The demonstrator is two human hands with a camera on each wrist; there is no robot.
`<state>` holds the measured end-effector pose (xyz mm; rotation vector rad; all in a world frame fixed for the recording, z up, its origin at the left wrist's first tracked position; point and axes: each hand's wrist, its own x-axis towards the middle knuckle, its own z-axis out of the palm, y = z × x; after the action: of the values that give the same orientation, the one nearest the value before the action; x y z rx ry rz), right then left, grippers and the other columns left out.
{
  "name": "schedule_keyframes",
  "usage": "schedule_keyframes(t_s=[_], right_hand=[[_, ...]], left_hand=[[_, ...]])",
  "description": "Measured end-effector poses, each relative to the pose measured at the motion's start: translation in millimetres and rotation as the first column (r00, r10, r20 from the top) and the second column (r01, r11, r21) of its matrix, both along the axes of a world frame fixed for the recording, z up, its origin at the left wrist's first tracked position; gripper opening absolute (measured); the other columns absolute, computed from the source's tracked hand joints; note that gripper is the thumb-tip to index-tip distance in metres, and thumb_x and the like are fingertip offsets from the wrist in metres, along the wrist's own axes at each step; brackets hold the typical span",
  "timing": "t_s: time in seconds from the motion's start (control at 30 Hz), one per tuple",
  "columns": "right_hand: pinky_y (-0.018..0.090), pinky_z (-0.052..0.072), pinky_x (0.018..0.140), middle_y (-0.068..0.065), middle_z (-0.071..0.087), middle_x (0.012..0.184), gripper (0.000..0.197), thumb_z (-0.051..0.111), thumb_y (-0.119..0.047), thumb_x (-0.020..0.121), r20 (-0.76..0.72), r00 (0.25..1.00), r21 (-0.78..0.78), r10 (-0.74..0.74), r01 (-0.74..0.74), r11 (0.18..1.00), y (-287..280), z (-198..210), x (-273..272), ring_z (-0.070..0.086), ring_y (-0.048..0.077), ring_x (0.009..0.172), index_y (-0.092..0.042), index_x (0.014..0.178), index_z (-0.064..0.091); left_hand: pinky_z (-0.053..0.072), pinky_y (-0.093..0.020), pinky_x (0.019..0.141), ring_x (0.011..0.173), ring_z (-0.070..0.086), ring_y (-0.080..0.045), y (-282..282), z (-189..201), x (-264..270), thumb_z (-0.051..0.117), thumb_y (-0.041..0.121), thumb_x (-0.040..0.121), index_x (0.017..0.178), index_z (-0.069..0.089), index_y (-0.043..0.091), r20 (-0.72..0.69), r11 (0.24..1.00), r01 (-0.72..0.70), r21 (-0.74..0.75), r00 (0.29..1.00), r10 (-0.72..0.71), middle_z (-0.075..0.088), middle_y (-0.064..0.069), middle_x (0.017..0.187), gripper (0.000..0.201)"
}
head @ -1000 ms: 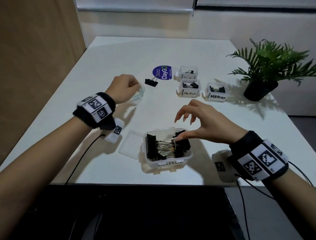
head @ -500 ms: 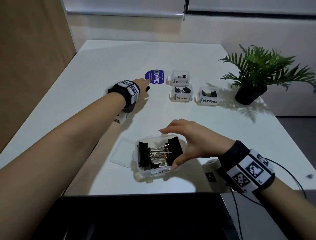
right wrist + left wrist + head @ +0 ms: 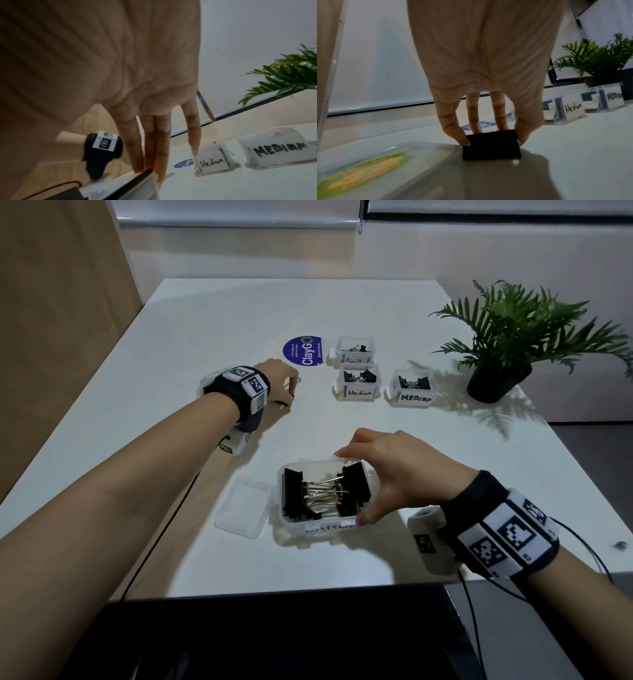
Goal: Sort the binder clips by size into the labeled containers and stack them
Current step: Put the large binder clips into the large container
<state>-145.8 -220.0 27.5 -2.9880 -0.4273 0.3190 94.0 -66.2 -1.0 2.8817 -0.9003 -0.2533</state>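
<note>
My left hand (image 3: 289, 392) reaches across the table and pinches a black binder clip (image 3: 491, 146) that stands on the tabletop; thumb and fingers press its two sides. In the head view that clip is almost hidden under the hand. My right hand (image 3: 356, 487) holds the open clear container labelled Large (image 3: 318, 527) by its right end, thumb on the near wall, fingers on the far rim. Large black clips (image 3: 293, 494) lie inside it. Further back stand the Small container (image 3: 354, 352) and two Medium containers (image 3: 359, 383) (image 3: 411, 390), each open with clips inside.
The Large container's hinged lid (image 3: 245, 506) lies open to its left. A clear lid with a green and yellow sticker (image 3: 368, 166) lies just left of the pinched clip. A round blue sticker (image 3: 305, 354) is on the table, a potted plant (image 3: 507, 344) at the right.
My left hand left the clear lid, went forward to the loose clip by the blue sticker and pinched it. My right hand moved off the clips and took hold of the Large container.
</note>
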Motion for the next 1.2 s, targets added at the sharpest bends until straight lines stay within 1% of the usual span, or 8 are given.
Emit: schedule_keyframes(t_s=[0.17, 0.37, 0.47, 0.53, 0.67, 0.83, 1.0, 1.2], right_hand=[[0.038, 0.044, 0.091, -0.005, 0.051, 0.124, 0.095, 0.079, -0.060, 0.056, 0.027, 0.987, 0.080, -0.160, 0.158, 0.984, -21.5, -3.8, 9.9, 0.055, 0.019, 0.110, -0.024, 0.138, 0.048], [0.042, 0.045, 0.098, 0.003, 0.055, 0.127, 0.095, 0.080, -0.061, 0.057, 0.101, 0.922, 0.259, -0.375, 0.339, 0.904, -40.5, -15.3, 18.4, 0.052, 0.022, 0.120, -0.016, 0.136, 0.052], [0.040, 0.045, 0.098, 0.004, 0.054, 0.127, 0.094, 0.079, -0.060, 0.061, 0.109, 0.908, 0.351, -0.404, 0.345, 0.870, -42.8, -12.7, 18.1, 0.054, 0.020, 0.118, -0.015, 0.138, 0.050], [0.034, 0.046, 0.095, 0.003, 0.052, 0.127, 0.084, 0.078, -0.052, 0.069, 0.119, 0.903, 0.453, -0.412, 0.320, 0.832, -43.1, -8.3, 17.8, 0.056, 0.016, 0.115, -0.015, 0.139, 0.048], [0.025, 0.044, 0.087, 0.002, 0.055, 0.128, 0.066, 0.070, -0.034, 0.084, 0.196, 0.902, 0.544, -0.385, 0.227, 0.808, -44.0, -7.9, 20.5, 0.058, 0.013, 0.111, -0.019, 0.142, 0.044], [0.022, 0.039, 0.092, 0.005, 0.057, 0.133, 0.049, 0.056, -0.010, 0.094, 0.252, 0.913, 0.478, -0.320, 0.170, 0.862, -43.5, -19.3, 24.7, 0.054, 0.018, 0.121, -0.013, 0.142, 0.046], [0.047, 0.040, 0.103, 0.003, 0.052, 0.141, 0.052, 0.050, -0.003, 0.094, 0.186, 0.943, 0.353, -0.276, 0.198, 0.914, -46.4, -27.9, 29.1, 0.046, 0.026, 0.130, -0.018, 0.143, 0.044], [0.052, 0.033, 0.106, -0.010, 0.032, 0.154, 0.058, 0.039, -0.009, 0.099, 0.048, 0.966, 0.217, -0.255, 0.239, 0.947, -46.3, -26.8, 28.6, 0.028, 0.018, 0.140, -0.029, 0.151, 0.023]], left_hand=[[0.039, -0.026, 0.062, 0.083, 0.054, -0.020, 4.9, 5.9, -10.4, 0.072, 0.015, 0.078, 0.096, 0.068, 0.009, -0.093, 0.998, -0.006, -0.063, 0.996, 0.000, 0.061, 0.000, 0.083, 0.019], [0.042, -0.027, 0.069, 0.080, 0.054, -0.017, 4.1, 24.3, -30.6, 0.071, 0.019, 0.084, 0.110, 0.056, 0.005, -0.079, 0.950, 0.031, -0.310, 0.995, -0.058, 0.061, -0.012, 0.109, 0.033], [0.043, -0.015, 0.065, 0.072, 0.055, -0.004, 4.4, 39.6, -48.0, 0.073, 0.023, 0.083, 0.108, 0.055, 0.007, -0.060, 0.857, 0.044, -0.513, 0.994, -0.087, 0.060, -0.009, 0.107, 0.035], [0.045, -0.011, 0.064, 0.074, 0.058, -0.010, 3.5, 48.5, -66.0, 0.075, 0.026, 0.081, 0.108, 0.052, 0.011, -0.075, 0.784, 0.061, -0.617, 0.988, -0.135, 0.060, -0.005, 0.104, 0.038], [0.046, -0.009, 0.066, 0.083, 0.057, -0.005, 0.1, 48.5, -108.6, 0.076, 0.025, 0.080, 0.110, 0.047, 0.010, -0.032, 0.752, 0.167, -0.638, 0.970, -0.242, 0.051, 0.013, 0.098, 0.045], [0.041, -0.027, 0.071, 0.091, 0.053, -0.016, -3.0, 24.7, -137.1, 0.075, 0.028, 0.079, 0.102, 0.044, 0.016, 0.082, 0.796, 0.227, -0.561, 0.972, -0.220, 0.051, 0.000, 0.100, 0.041], [0.041, -0.031, 0.074, 0.087, 0.050, -0.019, -1.6, 3.4, -149.0, 0.076, 0.035, 0.077, 0.098, 0.049, 0.013, 0.082, 0.811, 0.167, -0.561, 0.986, -0.145, 0.052, -0.004, 0.097, 0.042], [0.047, -0.034, 0.082, 0.091, 0.056, -0.020, 1.1, -2.6, -153.6, 0.073, 0.039, 0.080, 0.106, 0.062, 0.011, 0.088, 0.826, 0.148, -0.544, 0.989, -0.119, 0.053, -0.003, 0.099, 0.040]])
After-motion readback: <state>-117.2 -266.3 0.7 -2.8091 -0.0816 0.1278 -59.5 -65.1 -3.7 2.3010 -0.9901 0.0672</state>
